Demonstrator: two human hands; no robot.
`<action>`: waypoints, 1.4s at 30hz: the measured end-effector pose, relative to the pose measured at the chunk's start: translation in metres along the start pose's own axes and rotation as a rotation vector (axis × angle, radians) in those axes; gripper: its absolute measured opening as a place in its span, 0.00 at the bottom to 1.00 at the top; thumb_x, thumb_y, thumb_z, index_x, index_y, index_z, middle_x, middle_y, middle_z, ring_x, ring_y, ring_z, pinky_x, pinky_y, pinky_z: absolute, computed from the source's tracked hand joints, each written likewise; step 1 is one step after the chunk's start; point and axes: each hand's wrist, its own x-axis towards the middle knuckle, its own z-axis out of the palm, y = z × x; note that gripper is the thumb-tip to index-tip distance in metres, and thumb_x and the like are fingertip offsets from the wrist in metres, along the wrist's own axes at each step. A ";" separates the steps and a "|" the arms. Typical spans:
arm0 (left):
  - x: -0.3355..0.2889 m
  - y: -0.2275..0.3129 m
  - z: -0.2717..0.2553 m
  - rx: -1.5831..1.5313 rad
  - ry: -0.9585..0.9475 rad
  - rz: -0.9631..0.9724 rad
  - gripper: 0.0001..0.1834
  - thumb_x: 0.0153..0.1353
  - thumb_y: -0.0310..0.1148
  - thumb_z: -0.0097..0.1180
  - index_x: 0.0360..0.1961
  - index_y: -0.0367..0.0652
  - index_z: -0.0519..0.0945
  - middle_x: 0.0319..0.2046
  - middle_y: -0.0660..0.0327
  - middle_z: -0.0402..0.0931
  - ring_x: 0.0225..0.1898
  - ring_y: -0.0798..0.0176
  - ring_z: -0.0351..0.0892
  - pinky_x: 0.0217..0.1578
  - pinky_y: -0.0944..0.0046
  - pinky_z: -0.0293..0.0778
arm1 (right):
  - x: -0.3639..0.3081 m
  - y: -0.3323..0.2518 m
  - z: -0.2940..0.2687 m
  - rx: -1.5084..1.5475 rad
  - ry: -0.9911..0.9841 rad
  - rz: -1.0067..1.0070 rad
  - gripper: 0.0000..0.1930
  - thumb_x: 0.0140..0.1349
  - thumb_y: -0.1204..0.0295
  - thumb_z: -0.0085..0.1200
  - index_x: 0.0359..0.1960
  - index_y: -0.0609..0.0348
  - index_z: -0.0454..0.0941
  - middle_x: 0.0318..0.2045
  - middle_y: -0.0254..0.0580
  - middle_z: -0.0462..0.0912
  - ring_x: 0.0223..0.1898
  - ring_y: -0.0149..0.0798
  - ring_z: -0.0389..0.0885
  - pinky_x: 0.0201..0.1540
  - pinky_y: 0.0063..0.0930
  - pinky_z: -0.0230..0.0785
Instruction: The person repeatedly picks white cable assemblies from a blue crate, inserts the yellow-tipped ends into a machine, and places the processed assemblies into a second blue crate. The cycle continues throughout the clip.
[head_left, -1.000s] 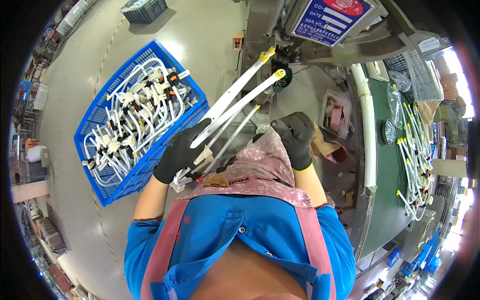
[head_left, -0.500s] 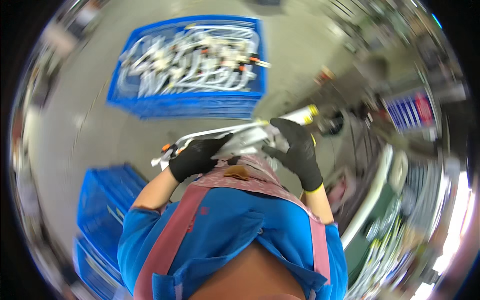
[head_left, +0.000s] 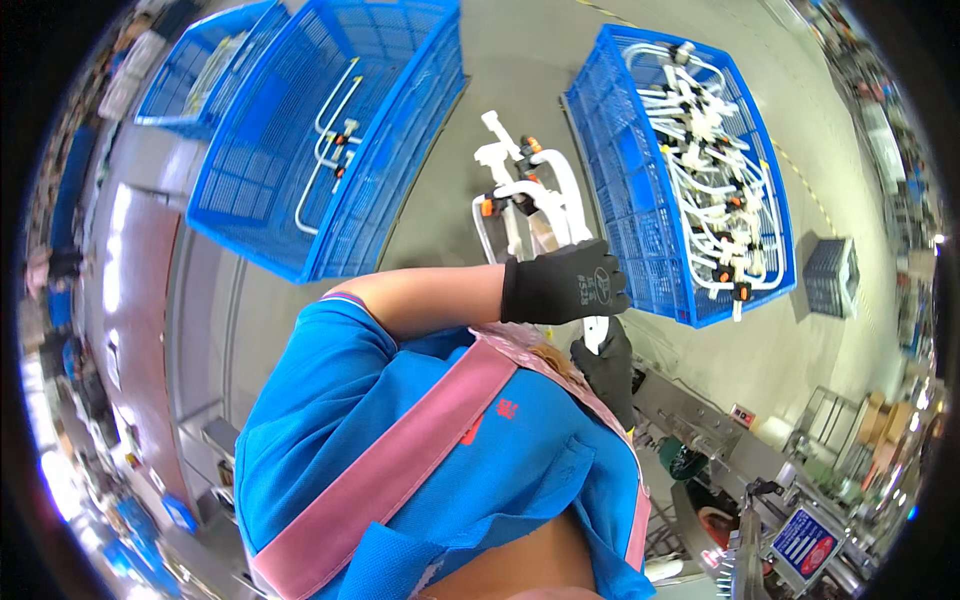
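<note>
A bundle of white bent tubes (head_left: 560,195) with black and orange fittings and white connectors stands out in front of me, its fitting ends pointing away. My left hand (head_left: 567,284), in a black glove, reaches across my body and is closed round the bundle's nearer part. Just below it, my right hand (head_left: 608,368), also gloved in black, is closed at the bundle's near end, where a white piece shows between the two hands. The right fingers are partly hidden.
At the right front stands a blue crate (head_left: 585,130) heaped with similar tubes. Another blue crate (head_left: 385,215), at the left front, holds a few tubes, with a smaller blue crate (head_left: 175,125) beyond. A machine (head_left: 690,415) is close on my right; a grey basket (head_left: 832,280) sits farther right.
My body has turned left, bringing the left crates to the front and the full crate to the right. The bundle has swung from lying across me to pointing away; both hands still hold it.
</note>
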 end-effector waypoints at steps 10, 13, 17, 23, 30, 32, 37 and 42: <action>-0.101 -0.017 -0.048 -0.249 0.435 -0.461 0.26 0.52 0.35 0.59 0.55 0.46 0.73 0.55 0.54 0.69 0.58 0.52 0.67 0.58 0.49 0.63 | 0.031 -0.078 0.031 -0.091 -0.075 0.042 0.18 0.50 0.78 0.54 0.46 0.62 0.73 0.27 0.31 0.73 0.28 0.27 0.70 0.32 0.24 0.63; -0.155 -0.051 -0.049 -0.533 0.702 -0.791 0.34 0.59 0.40 0.60 0.65 0.46 0.63 0.57 0.48 0.66 0.58 0.48 0.67 0.58 0.50 0.64 | 0.060 -0.113 0.051 -0.242 -0.094 0.017 0.12 0.49 0.79 0.55 0.37 0.61 0.71 0.25 0.32 0.72 0.26 0.25 0.70 0.27 0.24 0.64; -0.241 -0.123 -0.061 -1.486 0.761 -1.396 0.35 0.60 0.53 0.57 0.61 0.44 0.62 0.54 0.53 0.69 0.54 0.56 0.73 0.50 0.54 0.72 | 0.109 -0.178 0.086 -0.565 -0.236 -0.116 0.13 0.49 0.75 0.57 0.38 0.62 0.72 0.23 0.40 0.75 0.22 0.28 0.72 0.24 0.27 0.65; -0.343 -0.162 -0.110 -2.035 1.224 -1.192 0.34 0.66 0.64 0.35 0.64 0.54 0.62 0.49 0.55 0.75 0.48 0.59 0.77 0.49 0.56 0.73 | 0.182 -0.267 0.161 -0.984 -0.601 -0.733 0.24 0.40 0.73 0.61 0.44 0.59 0.73 0.29 0.49 0.80 0.30 0.53 0.80 0.31 0.42 0.72; -0.403 -0.107 -0.148 -1.087 1.430 -1.221 0.26 0.68 0.40 0.47 0.65 0.46 0.62 0.51 0.52 0.71 0.55 0.57 0.72 0.58 0.56 0.69 | 0.240 -0.355 0.264 -1.176 -1.065 -1.213 0.25 0.38 0.70 0.63 0.43 0.60 0.73 0.26 0.48 0.78 0.27 0.51 0.80 0.28 0.42 0.71; -0.418 -0.093 -0.155 -1.579 1.865 -0.984 0.24 0.67 0.37 0.48 0.64 0.46 0.64 0.53 0.50 0.70 0.55 0.53 0.71 0.59 0.53 0.68 | 0.253 -0.372 0.303 -1.168 -1.187 -1.338 0.24 0.38 0.69 0.63 0.41 0.59 0.74 0.25 0.48 0.78 0.26 0.50 0.80 0.27 0.43 0.71; -0.431 -0.063 -0.155 -1.521 2.268 -0.667 0.31 0.63 0.38 0.45 0.67 0.46 0.57 0.59 0.43 0.65 0.58 0.45 0.69 0.62 0.46 0.62 | 0.282 -0.395 0.384 -1.029 -1.297 -1.897 0.24 0.40 0.64 0.64 0.40 0.58 0.73 0.28 0.44 0.78 0.31 0.46 0.81 0.29 0.40 0.72; -0.460 -0.061 -0.136 -1.274 2.546 -0.525 0.31 0.63 0.33 0.42 0.69 0.51 0.55 0.57 0.45 0.67 0.56 0.47 0.71 0.59 0.48 0.65 | 0.316 -0.393 0.454 -0.976 -1.398 -2.005 0.24 0.44 0.65 0.62 0.44 0.58 0.73 0.28 0.42 0.78 0.30 0.44 0.80 0.29 0.38 0.72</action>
